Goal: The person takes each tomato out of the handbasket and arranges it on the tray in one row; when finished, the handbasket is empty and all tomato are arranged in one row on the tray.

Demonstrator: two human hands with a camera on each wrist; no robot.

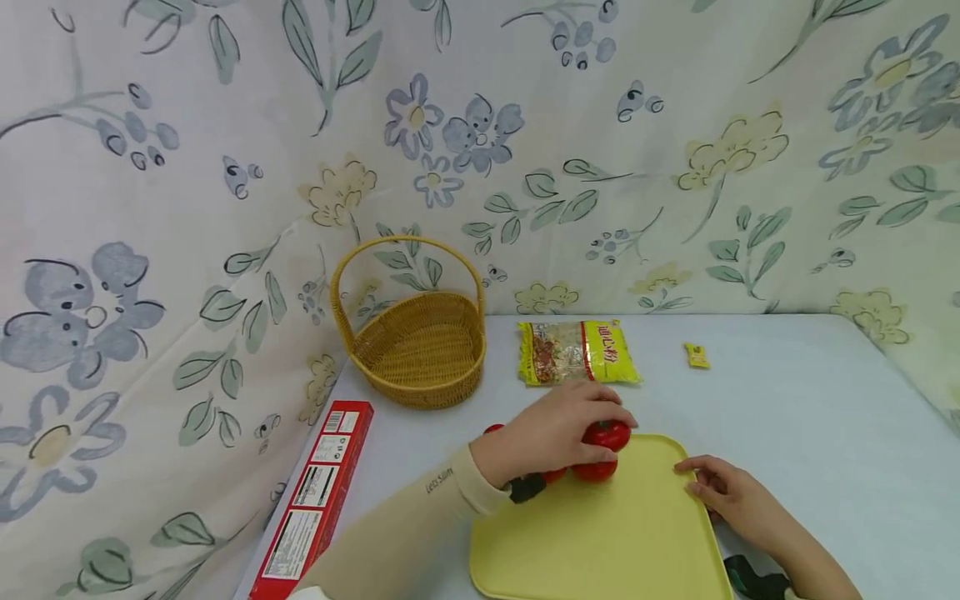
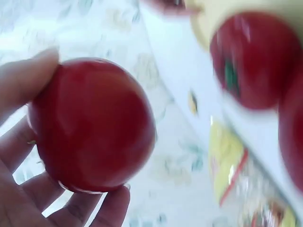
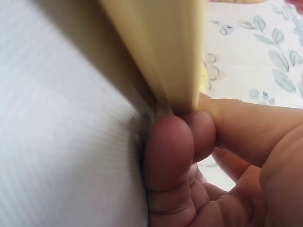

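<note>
My left hand point(image 1: 558, 429) grips a red tomato point(image 2: 94, 127) from above, with fingers and thumb spread round it. In the head view this tomato point(image 1: 609, 434) is over the far part of a yellow tray point(image 1: 600, 542). Another tomato point(image 1: 596, 472) is just below it, and a further one point(image 1: 553, 476) shows partly under the hand. A bit of red point(image 1: 493, 428) peeks out behind the left wrist. My right hand point(image 1: 738, 500) pinches the tray's right rim point(image 3: 182, 56) near its far corner; the right wrist view shows fingertips against the edge.
A wicker basket point(image 1: 420, 342) with a tall handle stands at the back left. Beside it lies a yellow pasta bag point(image 1: 577, 352), then a small yellow packet point(image 1: 697, 356). A long red box point(image 1: 315, 500) lies on the left. Floral cloth point(image 1: 480, 167) hangs behind the table.
</note>
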